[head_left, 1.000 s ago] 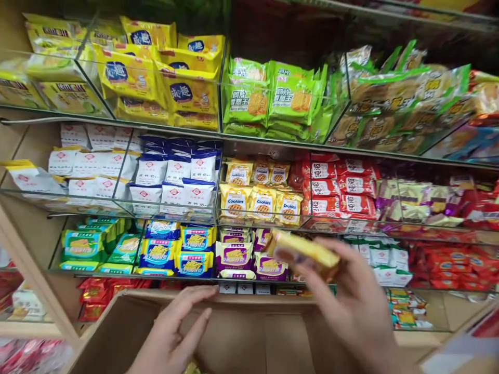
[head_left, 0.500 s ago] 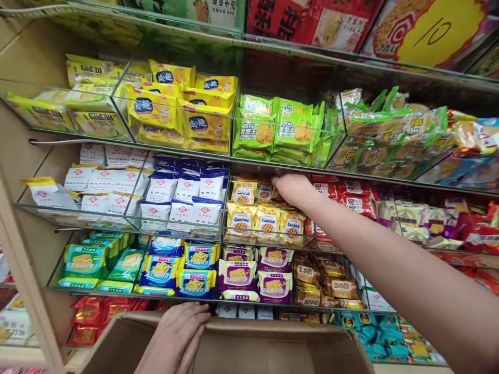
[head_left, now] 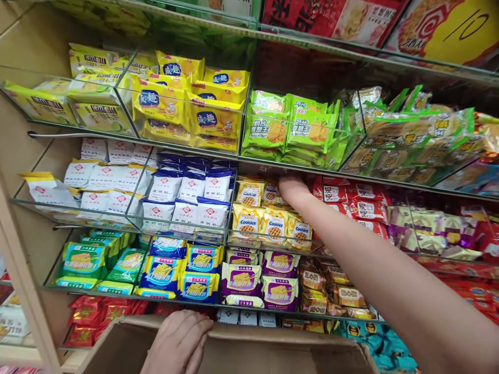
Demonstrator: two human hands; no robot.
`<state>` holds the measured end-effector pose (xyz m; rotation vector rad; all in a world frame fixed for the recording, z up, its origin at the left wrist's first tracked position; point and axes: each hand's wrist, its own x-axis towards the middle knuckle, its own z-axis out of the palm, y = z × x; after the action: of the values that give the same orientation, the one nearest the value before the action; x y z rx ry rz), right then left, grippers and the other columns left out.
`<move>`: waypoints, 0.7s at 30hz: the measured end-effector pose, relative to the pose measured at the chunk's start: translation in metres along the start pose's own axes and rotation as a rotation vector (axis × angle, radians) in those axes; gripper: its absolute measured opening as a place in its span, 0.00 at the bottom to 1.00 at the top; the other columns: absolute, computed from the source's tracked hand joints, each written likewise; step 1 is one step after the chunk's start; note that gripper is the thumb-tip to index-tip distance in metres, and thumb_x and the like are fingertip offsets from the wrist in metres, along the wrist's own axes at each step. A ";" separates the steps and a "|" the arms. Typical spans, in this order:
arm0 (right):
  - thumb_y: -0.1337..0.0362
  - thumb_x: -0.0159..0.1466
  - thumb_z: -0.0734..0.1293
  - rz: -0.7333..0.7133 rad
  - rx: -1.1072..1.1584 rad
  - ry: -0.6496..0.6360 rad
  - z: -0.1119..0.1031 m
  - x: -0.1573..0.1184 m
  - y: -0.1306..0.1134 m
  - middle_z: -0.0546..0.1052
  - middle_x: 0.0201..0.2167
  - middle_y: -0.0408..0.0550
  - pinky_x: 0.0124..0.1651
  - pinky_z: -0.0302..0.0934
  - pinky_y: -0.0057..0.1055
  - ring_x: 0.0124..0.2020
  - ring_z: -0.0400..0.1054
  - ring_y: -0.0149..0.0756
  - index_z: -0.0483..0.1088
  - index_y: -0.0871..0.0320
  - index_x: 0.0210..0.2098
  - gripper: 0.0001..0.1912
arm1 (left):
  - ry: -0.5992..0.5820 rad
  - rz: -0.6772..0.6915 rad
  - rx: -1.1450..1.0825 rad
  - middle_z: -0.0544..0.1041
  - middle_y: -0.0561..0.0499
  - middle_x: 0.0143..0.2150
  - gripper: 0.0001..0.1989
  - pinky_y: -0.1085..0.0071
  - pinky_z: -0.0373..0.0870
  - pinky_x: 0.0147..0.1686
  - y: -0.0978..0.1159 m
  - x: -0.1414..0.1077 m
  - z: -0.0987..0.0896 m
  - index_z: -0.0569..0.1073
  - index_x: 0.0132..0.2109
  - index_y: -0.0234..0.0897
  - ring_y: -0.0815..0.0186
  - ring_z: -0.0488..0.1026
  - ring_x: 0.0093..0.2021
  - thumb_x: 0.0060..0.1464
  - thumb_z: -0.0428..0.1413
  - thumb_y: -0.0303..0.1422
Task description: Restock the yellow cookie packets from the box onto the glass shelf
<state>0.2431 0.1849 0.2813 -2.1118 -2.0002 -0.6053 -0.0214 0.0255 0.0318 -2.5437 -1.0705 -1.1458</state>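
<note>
Yellow cookie packets (head_left: 275, 226) show brown biscuits and a blue label. Beside them lie white packets with blue tops (head_left: 187, 195), red packets (head_left: 353, 200), green packets (head_left: 288, 130), purple packets (head_left: 259, 278) and a plain brown cardboard box (head_left: 241, 353).

The cookie packs (head_left: 275, 224) are small yellow pouches printed "Cookies" in blue above a round brown biscuit. They fill one clear compartment of the middle shelf, standing upright in rows and leaning slightly back, three across the front. More stand behind them, toward 12 o'clock. The right hand (head_left: 293, 188) reaches into the back of that compartment, at 1 o'clock from the front row, resting on the rear packs; its fingers are hidden.
</note>
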 end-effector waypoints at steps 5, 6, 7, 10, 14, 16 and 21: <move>0.64 0.51 0.69 0.017 0.008 -0.033 0.002 0.004 0.002 0.71 0.44 0.66 0.44 0.62 0.35 0.46 0.66 0.49 0.69 0.68 0.45 0.23 | 0.011 0.021 -0.002 0.73 0.49 0.39 0.13 0.68 0.62 0.41 -0.003 -0.004 0.005 0.67 0.46 0.40 0.64 0.68 0.40 0.53 0.46 0.25; 0.63 0.50 0.69 0.011 0.008 -0.035 0.000 0.003 0.003 0.72 0.44 0.65 0.44 0.62 0.34 0.46 0.66 0.49 0.69 0.68 0.44 0.23 | 0.016 0.013 -0.007 0.73 0.49 0.39 0.13 0.67 0.61 0.41 -0.003 -0.005 0.006 0.67 0.46 0.39 0.64 0.67 0.40 0.54 0.46 0.25; 0.61 0.50 0.70 0.008 0.006 -0.033 -0.002 0.002 0.004 0.72 0.44 0.64 0.44 0.62 0.34 0.45 0.66 0.48 0.69 0.68 0.44 0.24 | 0.023 0.006 -0.011 0.73 0.49 0.39 0.13 0.67 0.61 0.42 -0.004 -0.005 0.006 0.67 0.46 0.40 0.64 0.67 0.40 0.54 0.46 0.25; 0.59 0.49 0.70 0.015 0.001 0.011 -0.009 -0.007 0.006 0.70 0.46 0.63 0.43 0.62 0.36 0.46 0.66 0.50 0.67 0.66 0.46 0.27 | 0.026 0.004 -0.021 0.73 0.49 0.39 0.13 0.66 0.61 0.42 -0.003 -0.005 0.008 0.68 0.46 0.40 0.63 0.67 0.40 0.54 0.46 0.26; 0.65 0.55 0.66 0.020 -0.004 0.105 -0.011 -0.018 0.006 0.67 0.50 0.62 0.46 0.60 0.35 0.49 0.63 0.48 0.61 0.64 0.52 0.26 | 0.020 -0.012 -0.018 0.73 0.49 0.38 0.12 0.66 0.61 0.40 0.000 -0.003 0.005 0.67 0.45 0.40 0.64 0.67 0.37 0.54 0.46 0.26; 0.69 0.58 0.62 0.016 -0.009 0.112 -0.008 -0.017 0.007 0.67 0.50 0.63 0.47 0.60 0.34 0.49 0.63 0.46 0.61 0.66 0.51 0.21 | -0.005 -0.005 0.004 0.73 0.49 0.38 0.13 0.67 0.62 0.39 0.000 -0.002 0.002 0.67 0.45 0.40 0.64 0.68 0.37 0.53 0.46 0.25; 0.67 0.61 0.60 -0.010 -0.022 0.024 0.001 -0.002 0.014 0.71 0.45 0.56 0.47 0.61 0.38 0.45 0.67 0.38 0.66 0.66 0.44 0.13 | -0.062 0.024 0.067 0.74 0.50 0.37 0.14 0.69 0.64 0.39 0.000 0.000 -0.003 0.68 0.45 0.40 0.65 0.69 0.37 0.52 0.48 0.25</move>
<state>0.2568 0.1818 0.2815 -2.0978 -2.0010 -0.6539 -0.0234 0.0241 0.0340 -2.5491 -1.0697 -1.0140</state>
